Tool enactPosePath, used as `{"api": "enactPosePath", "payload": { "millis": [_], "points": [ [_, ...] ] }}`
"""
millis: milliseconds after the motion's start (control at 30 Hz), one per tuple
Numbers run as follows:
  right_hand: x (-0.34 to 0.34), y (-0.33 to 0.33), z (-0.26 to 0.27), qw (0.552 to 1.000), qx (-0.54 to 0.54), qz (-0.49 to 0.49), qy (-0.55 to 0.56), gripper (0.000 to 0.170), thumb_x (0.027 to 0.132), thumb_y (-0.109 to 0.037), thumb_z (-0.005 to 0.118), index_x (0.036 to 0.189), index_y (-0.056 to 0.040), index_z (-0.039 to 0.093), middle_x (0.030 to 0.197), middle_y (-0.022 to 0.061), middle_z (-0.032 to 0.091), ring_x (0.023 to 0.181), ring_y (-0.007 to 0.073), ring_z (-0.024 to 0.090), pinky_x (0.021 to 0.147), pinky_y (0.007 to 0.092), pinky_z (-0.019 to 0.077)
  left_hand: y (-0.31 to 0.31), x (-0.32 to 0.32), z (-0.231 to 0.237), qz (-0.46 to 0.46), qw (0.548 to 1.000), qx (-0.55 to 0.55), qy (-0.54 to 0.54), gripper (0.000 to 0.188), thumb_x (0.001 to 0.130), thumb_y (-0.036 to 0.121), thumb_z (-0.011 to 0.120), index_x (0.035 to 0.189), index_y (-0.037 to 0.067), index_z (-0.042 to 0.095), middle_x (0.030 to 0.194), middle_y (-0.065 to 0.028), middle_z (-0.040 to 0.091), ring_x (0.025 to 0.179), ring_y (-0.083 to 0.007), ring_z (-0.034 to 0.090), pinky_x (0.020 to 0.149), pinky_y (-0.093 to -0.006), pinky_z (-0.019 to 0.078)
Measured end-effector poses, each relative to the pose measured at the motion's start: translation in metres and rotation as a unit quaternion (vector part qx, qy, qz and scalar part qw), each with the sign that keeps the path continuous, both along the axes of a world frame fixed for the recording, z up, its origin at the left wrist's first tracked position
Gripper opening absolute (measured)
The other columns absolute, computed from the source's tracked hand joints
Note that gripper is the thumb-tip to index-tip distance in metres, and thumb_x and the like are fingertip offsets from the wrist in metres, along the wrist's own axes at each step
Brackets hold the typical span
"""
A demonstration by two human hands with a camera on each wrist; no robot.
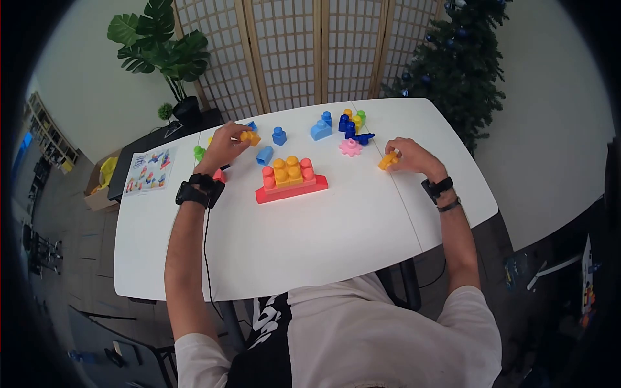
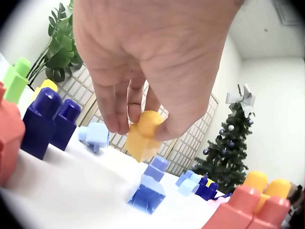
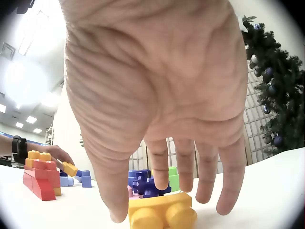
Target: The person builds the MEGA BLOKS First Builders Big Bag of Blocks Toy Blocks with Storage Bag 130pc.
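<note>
Thumb and fingers of my left hand (image 1: 223, 147) pinch a yellow-orange toy building block (image 2: 144, 138), held up over the far left of the table. Below it in the left wrist view lies a blue block (image 2: 147, 194) on its side. My right hand (image 1: 415, 159) is at the right of the table, around another yellow-orange block (image 3: 162, 210) with two studs facing the wrist camera. Its thumb is right at the block's left side, while the straight fingers hang behind. Between the hands stands a red block base (image 1: 292, 191) topped with red and yellow-orange blocks.
Several blue blocks (image 1: 320, 130), dark blue pieces (image 1: 350, 131) and a pink gear (image 1: 350, 148) stand at the back. Green (image 1: 199, 152) and red blocks (image 1: 219, 176) lie near my left wrist. A picture sheet (image 1: 149, 172) lies at the left edge; a cable (image 1: 206, 246) trails from that wrist.
</note>
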State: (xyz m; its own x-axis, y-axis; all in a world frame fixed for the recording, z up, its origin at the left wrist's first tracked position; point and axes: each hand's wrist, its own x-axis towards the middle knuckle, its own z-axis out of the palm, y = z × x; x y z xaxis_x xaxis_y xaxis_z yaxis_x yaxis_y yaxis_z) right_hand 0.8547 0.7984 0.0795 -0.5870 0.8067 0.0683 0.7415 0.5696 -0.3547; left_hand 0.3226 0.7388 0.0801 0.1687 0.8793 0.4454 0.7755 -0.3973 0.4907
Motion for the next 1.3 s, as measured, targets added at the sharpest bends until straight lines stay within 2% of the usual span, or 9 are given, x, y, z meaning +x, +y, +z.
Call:
{"api": "enactPosePath", "payload": {
  "millis": [200,300,467,567,733,833,1033,1133,1300],
  "points": [
    [-0.031,0.024,0.026,0.999,0.047,-0.014,0.004,0.027,0.090,-0.015,0.082,0.113,-0.0047,0.072,0.115,0.0120,0.073,0.105,0.0259,0.070,0.092,0.0343,0.0579,-0.025,-0.007,0.041,-0.002,0.997,-0.024,-0.069,0.032,0.092,0.007,0.077,0.123,-0.001,0.074,0.111,-0.0115,0.070,0.101,-0.0218,0.076,0.092,-0.0318,0.0631],
    [-0.065,0.060,0.031,0.997,0.050,-0.017,0.057,0.021,0.094,-0.012,0.073,0.113,-0.0035,0.074,0.114,0.0166,0.076,0.109,0.0344,0.071,0.097,0.0433,0.0559,-0.043,0.001,0.069,-0.015,0.986,-0.113,-0.119,0.025,0.094,0.005,0.079,0.118,-0.001,0.072,0.114,-0.0081,0.073,0.110,-0.0192,0.075,0.099,-0.0319,0.0611],
    [-0.114,0.129,-0.017,0.957,0.257,0.027,0.130,0.023,0.099,-0.011,0.063,0.114,-0.0019,0.078,0.110,0.0194,0.078,0.111,0.0403,0.070,0.101,0.0484,0.0554,-0.060,0.012,0.080,-0.091,0.989,-0.097,-0.067,0.027,0.090,0.003,0.083,0.114,-0.002,0.072,0.113,-0.0097,0.077,0.102,-0.0175,0.077,0.100,-0.0316,0.0611],
    [-0.128,0.143,-0.017,0.981,0.175,0.003,0.081,0.024,0.099,-0.013,0.062,0.111,-0.0014,0.079,0.113,0.0203,0.077,0.110,0.0406,0.071,0.101,0.0478,0.0556,-0.067,0.024,0.081,-0.109,0.984,-0.133,-0.039,0.027,0.090,0.004,0.083,0.115,-0.002,0.075,0.111,-0.0104,0.077,0.101,-0.0170,0.077,0.100,-0.0309,0.0612],
    [-0.131,0.150,-0.020,0.987,0.157,0.005,0.045,0.024,0.099,-0.012,0.065,0.115,0.0006,0.078,0.113,0.0196,0.078,0.107,0.0384,0.073,0.098,0.0439,0.0578,-0.058,0.035,0.065,-0.130,0.985,-0.116,0.006,0.030,0.088,0.007,0.085,0.116,-0.001,0.078,0.106,-0.0112,0.078,0.095,-0.0195,0.077,0.094,-0.0321,0.0636],
    [-0.130,0.151,-0.024,0.984,0.158,0.005,0.082,0.023,0.096,-0.010,0.063,0.109,0.0002,0.079,0.110,0.0208,0.078,0.106,0.0417,0.072,0.097,0.0488,0.0572,-0.058,0.043,0.063,-0.127,0.985,-0.111,0.040,0.030,0.087,0.008,0.086,0.115,0.000,0.079,0.104,-0.0112,0.079,0.093,-0.0198,0.077,0.091,-0.0308,0.0639],
    [-0.132,0.130,0.004,0.973,0.183,-0.022,0.138,0.020,0.093,-0.006,0.068,0.109,0.0012,0.079,0.106,0.0221,0.078,0.104,0.0420,0.072,0.095,0.0472,0.0581,-0.054,0.049,0.055,-0.124,0.981,-0.127,0.074,0.028,0.085,0.009,0.088,0.112,0.004,0.081,0.105,-0.0093,0.079,0.091,-0.0197,0.076,0.088,-0.0307,0.0634],
    [-0.140,0.097,0.036,0.954,0.243,0.023,0.176,0.020,0.095,-0.010,0.071,0.110,0.0024,0.079,0.105,0.0198,0.079,0.101,0.0373,0.075,0.093,0.0432,0.0596,-0.055,0.055,0.054,-0.114,0.980,-0.122,0.107,0.028,0.085,0.009,0.088,0.111,0.003,0.081,0.103,-0.0101,0.079,0.090,-0.0204,0.076,0.086,-0.0310,0.0630],
    [-0.155,0.018,0.057,0.946,0.014,0.161,0.281,0.022,0.096,-0.014,0.077,0.108,0.0033,0.080,0.105,0.0149,0.081,0.097,0.0243,0.078,0.090,0.0354,0.0610,-0.054,0.063,0.059,-0.098,0.972,-0.126,0.172,0.028,0.084,0.008,0.087,0.110,0.001,0.080,0.101,-0.0124,0.079,0.089,-0.0220,0.077,0.085,-0.0315,0.0632]
  ]
}}
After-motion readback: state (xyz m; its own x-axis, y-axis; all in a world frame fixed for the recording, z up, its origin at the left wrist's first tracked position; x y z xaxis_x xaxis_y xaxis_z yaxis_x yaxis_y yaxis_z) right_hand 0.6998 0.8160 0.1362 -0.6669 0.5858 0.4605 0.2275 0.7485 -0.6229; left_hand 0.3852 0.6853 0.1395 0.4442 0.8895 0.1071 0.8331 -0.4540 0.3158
